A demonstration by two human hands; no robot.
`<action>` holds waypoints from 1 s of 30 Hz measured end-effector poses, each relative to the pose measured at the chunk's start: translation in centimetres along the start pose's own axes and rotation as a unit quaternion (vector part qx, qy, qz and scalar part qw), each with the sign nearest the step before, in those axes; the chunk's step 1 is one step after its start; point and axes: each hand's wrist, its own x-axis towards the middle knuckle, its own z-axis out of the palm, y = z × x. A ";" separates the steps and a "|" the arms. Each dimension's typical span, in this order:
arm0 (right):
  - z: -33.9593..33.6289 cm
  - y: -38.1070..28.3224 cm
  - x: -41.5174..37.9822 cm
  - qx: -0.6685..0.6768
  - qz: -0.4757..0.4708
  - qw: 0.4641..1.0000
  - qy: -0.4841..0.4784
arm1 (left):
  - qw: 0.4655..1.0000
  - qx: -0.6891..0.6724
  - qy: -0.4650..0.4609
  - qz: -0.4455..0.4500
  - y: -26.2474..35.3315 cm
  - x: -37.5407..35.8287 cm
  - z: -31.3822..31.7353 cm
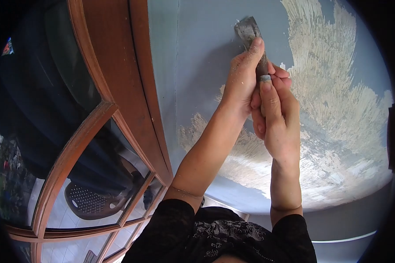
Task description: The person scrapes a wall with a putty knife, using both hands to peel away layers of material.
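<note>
A scraper (249,30) with a flat, dusty metal blade is held against the blue-grey wall (210,26), its blade end up and tilted to the left. My right hand (281,118) is closed around the handle at its lower end, the thumb lying along it. Higher up, my left hand (245,76) grips the scraper, its thumb pressed on the metal just below the blade. Dust and pale flakes cling to the left thumb and wrist. Right of the blade, a broad scraped patch (324,57) shows streaky beige and white through the paint.
To the left stands a brown wooden frame (114,57) with glass panes. Through the glass appear dark hanging cloth (35,109) and a brown perforated plastic chair (90,201). The scraped area curves down behind my forearms. A dark object (391,138) sits at the right edge.
</note>
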 end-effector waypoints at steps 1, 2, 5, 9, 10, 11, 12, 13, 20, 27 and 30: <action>0.0 -0.1 0.0 0.007 0.005 1.000 0.000 | 1.000 -0.007 -0.003 0.005 -0.1 0.0 0.0; 0.1 -0.1 0.1 0.014 0.010 1.000 -0.002 | 1.000 -0.005 -0.003 0.002 -0.3 -0.2 0.1; 0.4 -0.2 -1.7 0.014 0.006 0.998 0.053 | 1.000 0.007 -0.014 -0.020 -1.3 -1.3 0.0; -0.1 0.0 0.1 0.007 0.017 1.000 0.000 | 1.000 0.004 0.002 0.015 -0.4 -0.2 0.3; -0.3 -0.1 0.2 0.015 0.027 0.999 -0.011 | 1.000 0.005 0.002 0.018 -0.2 -0.2 0.3; -0.3 -0.3 0.4 0.024 0.035 0.999 -0.022 | 1.000 0.007 0.001 0.022 0.0 -0.2 0.3; -0.4 -0.3 0.4 0.032 0.045 0.998 -0.032 | 1.000 0.008 0.001 0.024 0.0 -0.2 0.3; -0.7 -0.2 -0.1 0.034 0.044 0.998 -0.028 | 1.000 0.009 0.000 0.014 -0.4 -0.6 0.3; -1.4 -0.1 -2.3 0.051 0.060 0.997 0.003 | 0.999 -0.024 0.005 -0.041 -2.4 -2.2 0.5; -0.1 -1.0 -2.5 0.028 0.055 0.997 0.055 | 0.999 -0.026 -0.002 -0.036 -2.2 -2.8 0.6; 0.0 -0.8 -2.3 0.030 0.055 0.997 0.044 | 0.999 -0.029 -0.003 -0.039 -1.8 -2.1 0.2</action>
